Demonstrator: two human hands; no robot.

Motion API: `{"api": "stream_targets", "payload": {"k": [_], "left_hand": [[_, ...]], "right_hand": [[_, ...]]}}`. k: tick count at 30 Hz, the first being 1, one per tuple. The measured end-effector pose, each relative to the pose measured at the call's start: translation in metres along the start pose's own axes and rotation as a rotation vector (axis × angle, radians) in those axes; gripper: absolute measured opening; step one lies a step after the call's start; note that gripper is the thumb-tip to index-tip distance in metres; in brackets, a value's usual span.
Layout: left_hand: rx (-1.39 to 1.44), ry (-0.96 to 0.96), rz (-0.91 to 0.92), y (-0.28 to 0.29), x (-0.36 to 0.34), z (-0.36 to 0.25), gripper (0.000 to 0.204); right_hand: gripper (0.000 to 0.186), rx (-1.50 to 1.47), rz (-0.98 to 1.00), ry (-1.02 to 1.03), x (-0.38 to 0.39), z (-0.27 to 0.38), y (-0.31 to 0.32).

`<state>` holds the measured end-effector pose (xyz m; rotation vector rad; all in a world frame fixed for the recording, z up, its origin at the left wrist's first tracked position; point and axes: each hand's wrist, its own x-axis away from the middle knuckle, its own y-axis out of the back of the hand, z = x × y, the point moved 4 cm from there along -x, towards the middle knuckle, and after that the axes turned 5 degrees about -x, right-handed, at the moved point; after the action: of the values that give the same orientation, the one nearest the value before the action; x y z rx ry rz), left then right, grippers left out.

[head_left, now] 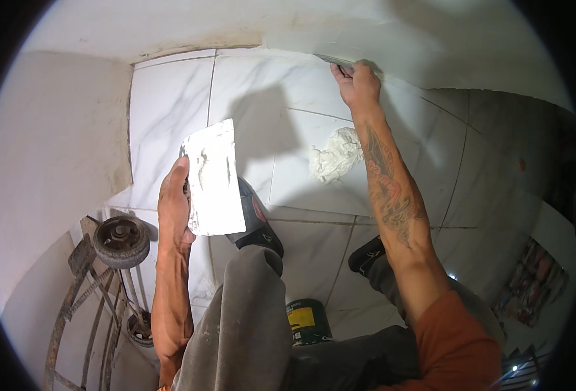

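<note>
My left hand is closed round the edge side of a flat rectangular trowel. White paste coats the trowel's upper face, which is turned up toward me; any handle is hidden. At the far side my right hand grips a thin grey putty knife, its blade against the foot of the pale wall. The fingers partly hide the knife. A lump of white paste lies on the marbled tile floor, beside my right forearm.
A rusty hand truck with black wheels leans at the left wall. Between my legs stands a dark bucket with a yellow label. My shoes rest on the tiles. A multicoloured pile lies at the right.
</note>
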<state>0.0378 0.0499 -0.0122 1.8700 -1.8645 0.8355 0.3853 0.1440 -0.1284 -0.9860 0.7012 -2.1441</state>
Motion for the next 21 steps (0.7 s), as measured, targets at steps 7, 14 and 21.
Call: {"api": "stream_targets", "payload": {"k": [7, 14, 21], "left_hand": [[-0.010, 0.003, 0.020, -0.001, 0.000, -0.002, 0.045], [-0.043, -0.015, 0.018, -0.006, -0.002, 0.000, 0.045], [0.001, -0.003, 0.052, -0.010, -0.005, -0.004, 0.045]], "right_hand": [[0.035, 0.099, 0.017, 0.060, 0.016, 0.029, -0.031], [0.036, 0.458, 0.161, 0.347, 0.041, 0.083, -0.071], [0.044, 0.071, 0.107, 0.192, 0.114, 0.109, -0.063]]}}
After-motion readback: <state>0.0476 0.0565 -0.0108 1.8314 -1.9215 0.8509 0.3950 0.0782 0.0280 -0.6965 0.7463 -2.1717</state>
